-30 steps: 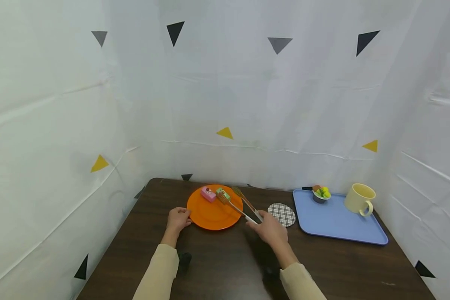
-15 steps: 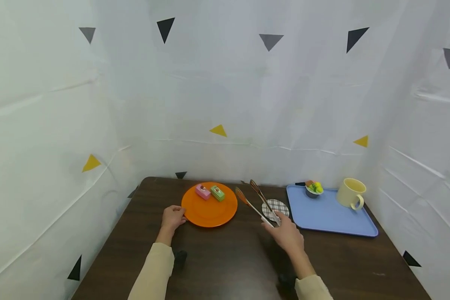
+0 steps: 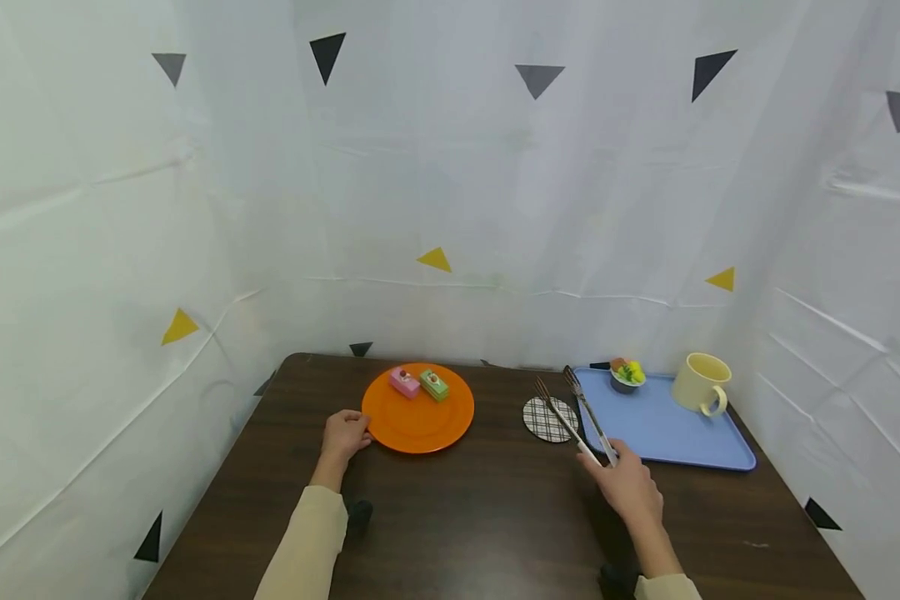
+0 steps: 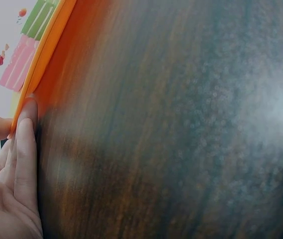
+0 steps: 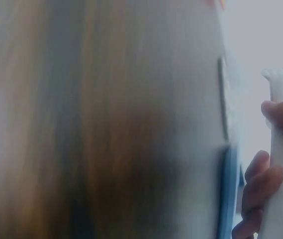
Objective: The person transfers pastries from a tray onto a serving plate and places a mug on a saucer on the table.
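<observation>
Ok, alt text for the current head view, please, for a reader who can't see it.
A person's right hand holds open tongs near a blue tray bearing a yellow mug and a small bowl; the left hand holds the edge of an orange plate with a pink cake and a green cake. A checked coaster lies between plate and tray.

I see tongs (image 3: 563, 422), white at the handle and brown at the pronged tips, reaching forward-left from the right hand (image 3: 630, 484), their arms spread apart. A round orange plate (image 3: 420, 427) sits just right of the left hand (image 3: 343, 434), which pinches its rim.
</observation>
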`<act>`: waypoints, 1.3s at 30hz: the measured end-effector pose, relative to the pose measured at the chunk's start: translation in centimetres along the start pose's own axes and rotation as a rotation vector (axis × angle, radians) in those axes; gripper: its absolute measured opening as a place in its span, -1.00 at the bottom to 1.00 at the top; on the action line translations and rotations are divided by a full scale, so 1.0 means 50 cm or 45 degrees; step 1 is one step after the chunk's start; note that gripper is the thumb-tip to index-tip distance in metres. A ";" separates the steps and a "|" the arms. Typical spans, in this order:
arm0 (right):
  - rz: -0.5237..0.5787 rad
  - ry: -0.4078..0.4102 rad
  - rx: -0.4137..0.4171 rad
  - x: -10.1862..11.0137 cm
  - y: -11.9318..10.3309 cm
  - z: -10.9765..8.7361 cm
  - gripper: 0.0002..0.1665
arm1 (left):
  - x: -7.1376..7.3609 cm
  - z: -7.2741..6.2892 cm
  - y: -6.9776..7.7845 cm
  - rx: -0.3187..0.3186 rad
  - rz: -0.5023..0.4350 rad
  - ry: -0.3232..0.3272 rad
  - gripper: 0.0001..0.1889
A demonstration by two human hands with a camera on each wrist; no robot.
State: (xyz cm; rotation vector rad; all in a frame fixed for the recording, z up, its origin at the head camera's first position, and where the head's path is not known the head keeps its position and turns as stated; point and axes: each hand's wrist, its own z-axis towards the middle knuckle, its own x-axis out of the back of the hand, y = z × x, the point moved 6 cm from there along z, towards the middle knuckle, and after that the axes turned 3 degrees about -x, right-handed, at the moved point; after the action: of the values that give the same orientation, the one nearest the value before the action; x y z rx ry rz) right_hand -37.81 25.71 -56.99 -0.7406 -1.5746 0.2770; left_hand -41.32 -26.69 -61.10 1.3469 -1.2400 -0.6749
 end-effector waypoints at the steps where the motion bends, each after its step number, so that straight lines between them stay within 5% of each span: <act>1: -0.007 0.006 -0.006 0.007 0.011 0.000 0.09 | -0.001 0.000 0.000 0.000 -0.003 -0.004 -0.59; 17: 0.001 0.017 -0.171 0.089 0.130 -0.018 0.21 | -0.005 0.006 0.001 0.021 0.000 -0.037 -0.57; 28: 0.016 0.084 -0.207 0.137 0.165 -0.013 0.20 | -0.002 0.005 0.001 0.053 0.028 -0.023 -0.56; 39: -0.005 0.020 -0.229 0.153 0.171 0.032 0.28 | -0.002 0.002 0.003 0.039 0.035 -0.019 -0.56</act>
State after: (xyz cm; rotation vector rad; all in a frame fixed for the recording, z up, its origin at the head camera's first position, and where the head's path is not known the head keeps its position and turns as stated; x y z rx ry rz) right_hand -36.70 37.20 -56.06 -0.8763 -1.5998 0.1270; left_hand -41.49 -26.60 -61.01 1.3498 -1.2831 -0.6498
